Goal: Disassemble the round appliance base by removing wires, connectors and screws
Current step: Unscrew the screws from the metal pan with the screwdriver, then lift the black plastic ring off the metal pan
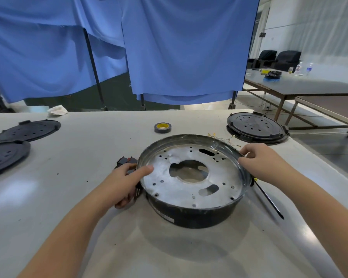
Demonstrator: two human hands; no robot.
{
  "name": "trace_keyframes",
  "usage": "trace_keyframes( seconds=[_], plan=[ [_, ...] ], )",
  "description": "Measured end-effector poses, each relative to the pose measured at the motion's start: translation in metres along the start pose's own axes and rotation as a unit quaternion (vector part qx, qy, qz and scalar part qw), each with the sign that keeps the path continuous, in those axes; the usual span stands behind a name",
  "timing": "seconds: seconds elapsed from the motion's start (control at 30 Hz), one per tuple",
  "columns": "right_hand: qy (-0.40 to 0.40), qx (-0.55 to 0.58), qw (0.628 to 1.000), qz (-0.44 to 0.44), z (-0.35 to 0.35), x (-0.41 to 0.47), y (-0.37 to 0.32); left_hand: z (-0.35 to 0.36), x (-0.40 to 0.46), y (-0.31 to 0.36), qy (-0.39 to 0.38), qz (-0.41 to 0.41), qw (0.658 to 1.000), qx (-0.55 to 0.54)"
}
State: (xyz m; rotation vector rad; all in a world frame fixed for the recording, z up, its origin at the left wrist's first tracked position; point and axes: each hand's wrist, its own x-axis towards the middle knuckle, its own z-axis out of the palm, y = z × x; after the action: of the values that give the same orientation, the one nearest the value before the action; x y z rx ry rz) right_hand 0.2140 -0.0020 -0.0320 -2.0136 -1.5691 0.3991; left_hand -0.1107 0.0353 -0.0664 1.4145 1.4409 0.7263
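Note:
The round appliance base (193, 215), a black ring with a silvery perforated metal plate inside, lies in front of me on the white table (68, 197). My left hand (127, 183) grips its left rim, thumb over the edge onto the plate, fingers curled down the outer wall. My right hand (263, 161) pinches the right rim. Thin wires with small gold terminals (227, 139) lie just behind the base. A black and red connector block (126, 161) sits by the left rim, partly hidden by my left hand.
A black screwdriver (268, 199) lies right of the base, close to the table's right edge. A tape roll (162, 127) sits behind it. Black round covers lie at the far left (28, 130), (4, 157) and far right (257, 127). Blue curtains hang behind.

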Motion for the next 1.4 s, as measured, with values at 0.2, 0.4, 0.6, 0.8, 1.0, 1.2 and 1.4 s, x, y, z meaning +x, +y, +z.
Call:
trace_keyframes(
  seconds=[0.2,0.4,0.6,0.8,1.0,1.2,1.4],
  plan=[
    [0.024,0.057,0.998,-0.022,-0.008,0.005,-0.006,-0.003,-0.008,0.006,-0.026,0.020,0.999,0.018],
    [0.048,0.111,0.992,-0.048,-0.018,0.009,-0.019,-0.004,-0.017,0.016,-0.033,0.027,0.998,-0.056],
    [0.069,0.325,0.941,-0.065,-0.013,0.005,-0.024,-0.008,-0.013,0.017,0.001,0.019,0.988,-0.150],
    [0.086,0.273,0.950,-0.128,0.011,-0.007,-0.017,-0.019,-0.005,0.017,0.038,-0.004,0.946,-0.322],
    [0.005,0.170,0.965,-0.201,0.024,-0.018,-0.036,-0.029,0.008,0.033,0.105,-0.012,0.931,-0.349],
    [-0.196,0.020,0.941,-0.276,0.037,-0.055,-0.070,-0.034,0.037,0.044,0.147,0.008,0.935,-0.323],
    [-0.225,-0.125,0.911,-0.322,0.060,-0.076,-0.069,-0.027,0.058,0.026,0.170,0.010,0.933,-0.318]
  ],
)
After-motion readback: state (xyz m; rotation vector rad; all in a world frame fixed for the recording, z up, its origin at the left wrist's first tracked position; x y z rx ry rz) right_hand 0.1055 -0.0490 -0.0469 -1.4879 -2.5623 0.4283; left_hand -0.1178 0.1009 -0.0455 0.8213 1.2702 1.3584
